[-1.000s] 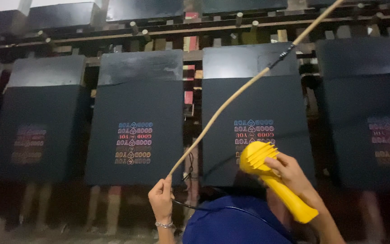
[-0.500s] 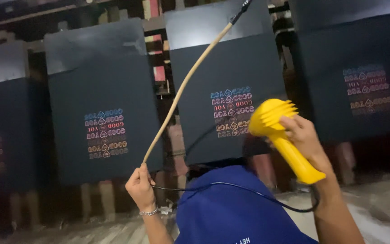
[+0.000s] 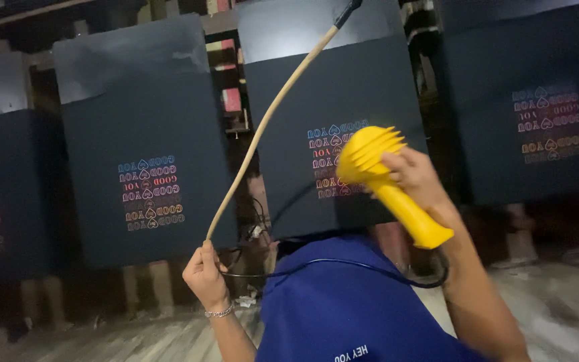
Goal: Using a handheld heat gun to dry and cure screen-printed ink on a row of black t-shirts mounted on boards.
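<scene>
My left hand (image 3: 205, 273) grips the lower end of a long thin wooden stick (image 3: 273, 110) that rises up and to the right, past the top edge. In my right hand (image 3: 415, 179) is a yellow heat gun (image 3: 387, 182), nozzle aimed at the dark panel (image 3: 333, 127) in the middle, which carries a coloured print. A black cable (image 3: 343, 265) runs from the tool's handle across a blue garment (image 3: 350, 308) in front of me.
Several dark panels hang side by side: one at left centre (image 3: 143, 134), one at far left (image 3: 5, 194), one at right (image 3: 531, 100). Behind them stands a wooden frame (image 3: 229, 100). A pale rough floor (image 3: 557, 302) lies below.
The view has swung left and down, so the panels sit further right and higher. Both hands keep their hold; the heat gun has stayed raised near the middle panel.
</scene>
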